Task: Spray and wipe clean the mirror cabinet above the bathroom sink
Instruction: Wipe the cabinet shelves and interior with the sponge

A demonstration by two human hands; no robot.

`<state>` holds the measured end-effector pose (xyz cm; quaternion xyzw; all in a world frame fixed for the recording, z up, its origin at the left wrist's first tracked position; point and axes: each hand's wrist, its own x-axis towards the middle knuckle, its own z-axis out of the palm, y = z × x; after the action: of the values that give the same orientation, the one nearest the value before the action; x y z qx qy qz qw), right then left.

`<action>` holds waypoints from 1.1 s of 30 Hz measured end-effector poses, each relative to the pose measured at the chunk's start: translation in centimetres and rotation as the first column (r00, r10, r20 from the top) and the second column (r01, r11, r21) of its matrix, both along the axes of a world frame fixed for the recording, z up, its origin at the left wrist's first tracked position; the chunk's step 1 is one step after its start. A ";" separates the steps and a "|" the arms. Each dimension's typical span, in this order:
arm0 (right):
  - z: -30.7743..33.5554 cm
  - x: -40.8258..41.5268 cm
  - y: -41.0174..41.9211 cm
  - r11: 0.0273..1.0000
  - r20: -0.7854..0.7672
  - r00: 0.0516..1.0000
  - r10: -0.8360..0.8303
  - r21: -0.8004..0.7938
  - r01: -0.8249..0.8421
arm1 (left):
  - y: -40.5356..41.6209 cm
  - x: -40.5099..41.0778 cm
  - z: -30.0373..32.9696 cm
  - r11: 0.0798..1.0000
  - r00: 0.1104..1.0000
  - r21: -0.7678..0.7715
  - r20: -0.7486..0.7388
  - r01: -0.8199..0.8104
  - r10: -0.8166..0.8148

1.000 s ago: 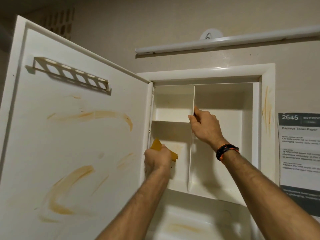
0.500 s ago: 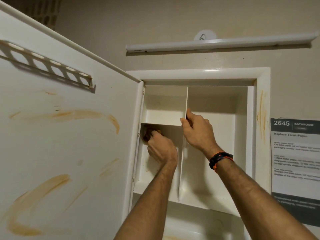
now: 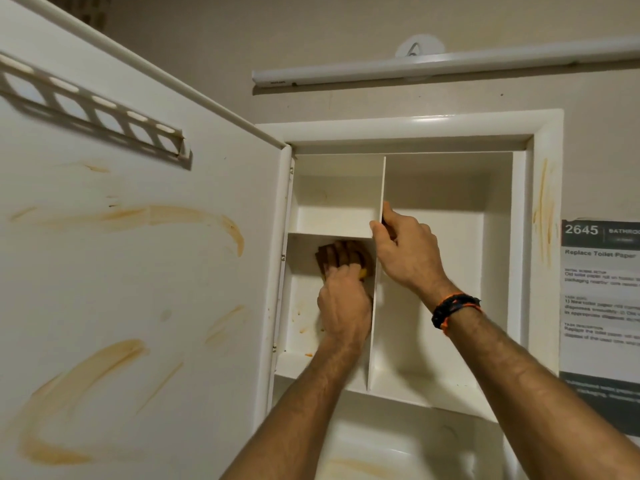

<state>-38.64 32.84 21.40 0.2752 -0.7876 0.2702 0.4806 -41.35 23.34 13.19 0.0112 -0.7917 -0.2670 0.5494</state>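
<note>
Left hand [image 3: 343,306] holds sponge [image 3: 362,273] against the back wall of the lower left compartment, just under the shelf [image 3: 329,233]. Right hand [image 3: 405,251] has a pinching grip on the divider [image 3: 375,341] edge. Risk: if I scrub hard the thin divider may flex, or the sponge may slip from my grip.

2 hands [image 3: 344,308] [image 3: 408,252], 1 sponge [image 3: 362,273], 1 divider [image 3: 382,188], 1 cabinet [image 3: 415,128], 1 notice [image 3: 602,289]
</note>
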 end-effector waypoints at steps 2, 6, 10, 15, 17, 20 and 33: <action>0.0 0.1 0.0 1.000 0.008 1.000 0.005 -0.005 -0.005 | -0.4 0.3 -0.2 0.994 0.998 -0.099 -0.023 0.052 -0.055; -0.1 0.1 0.0 1.000 0.008 1.000 0.012 -0.013 -0.012 | -2.4 0.6 -0.5 0.915 1.000 -0.403 0.008 0.025 -0.024; -0.1 0.2 0.0 1.000 0.007 1.000 0.014 -0.020 -0.013 | -4.5 0.9 -0.6 0.796 0.996 -0.605 0.048 -0.034 0.080; -0.1 0.7 0.0 1.000 0.029 0.999 0.027 -0.007 -0.027 | -6.1 0.8 -1.0 0.871 0.963 -0.469 0.137 -0.145 0.234; -0.1 0.7 0.0 1.000 0.033 0.999 0.026 0.003 -0.026 | -6.2 0.6 -1.3 0.906 0.945 -0.383 0.190 -0.177 0.265; 0.0 0.8 0.1 0.999 0.046 0.998 0.031 0.008 -0.031 | -5.5 0.4 -1.8 0.944 0.950 -0.277 0.199 -0.181 0.241; -0.1 0.8 0.0 1.000 0.070 0.998 0.008 -0.005 -0.008 | -0.5 1.6 -3.5 0.986 0.980 -0.162 0.198 0.031 0.002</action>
<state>-37.85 32.87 21.33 0.2677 -0.8022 0.2831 0.4524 -39.74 22.80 9.71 -0.0133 -0.8617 -0.2023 0.4651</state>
